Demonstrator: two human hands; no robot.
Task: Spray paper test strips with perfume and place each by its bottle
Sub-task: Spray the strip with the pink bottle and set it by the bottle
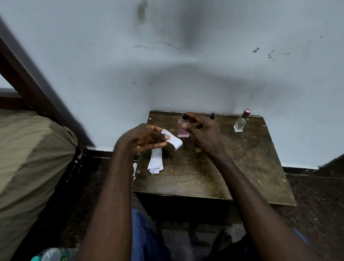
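My left hand (145,139) pinches a white paper test strip (175,140) that juts to the right, towards a pink perfume bottle (182,128). My right hand (202,131) grips that bottle from its right side, index finger up by the dark spray top. A loose stack of white strips (155,162) lies on the dark wooden table (211,174) below my left hand. A small dark-capped bottle (212,115) peeks up behind my right hand. A clear bottle with a pink cap (242,120) stands at the table's back right.
The table stands against a pale wall (182,58). A bed with an olive cover (22,157) and a dark wooden frame lies to the left. A plastic water bottle with a teal cap (52,260) lies on the floor at lower left.
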